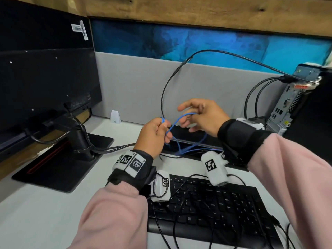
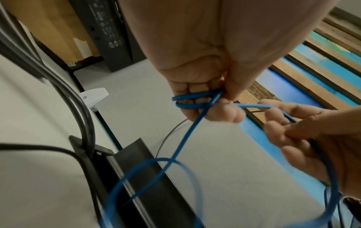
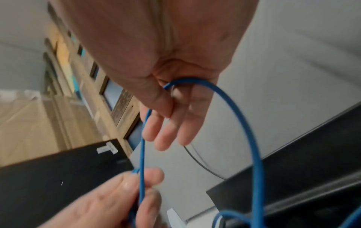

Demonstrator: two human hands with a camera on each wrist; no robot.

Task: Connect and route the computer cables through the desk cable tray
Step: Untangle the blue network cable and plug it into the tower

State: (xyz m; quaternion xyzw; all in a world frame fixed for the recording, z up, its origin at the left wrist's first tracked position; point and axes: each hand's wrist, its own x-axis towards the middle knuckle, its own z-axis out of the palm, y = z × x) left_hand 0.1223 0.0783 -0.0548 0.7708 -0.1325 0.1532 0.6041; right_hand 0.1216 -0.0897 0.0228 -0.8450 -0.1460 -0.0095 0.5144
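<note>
A thin blue cable (image 1: 185, 115) stretches between my two hands above the back of the desk. My left hand (image 1: 164, 125) pinches a small coil of it between thumb and curled fingers (image 2: 220, 111). My right hand (image 1: 188, 119) is just to the right, with the cable hooked through its bent fingers (image 2: 283, 121) and passing under the thumb (image 3: 156, 95). From the hands the blue cable (image 2: 185, 135) hangs in loose loops down to the black cable tray (image 2: 156, 177), a slot (image 1: 197, 141) behind the keyboard. Its far end is hidden.
A black monitor (image 1: 45, 78) on a flat stand (image 1: 62, 168) fills the left. The keyboard (image 1: 215, 203), with thin black wires across it, lies in front. The computer tower (image 1: 285, 108) stands at the right, black cables (image 1: 179, 72) arching from it. A grey partition (image 1: 134, 87) backs the desk.
</note>
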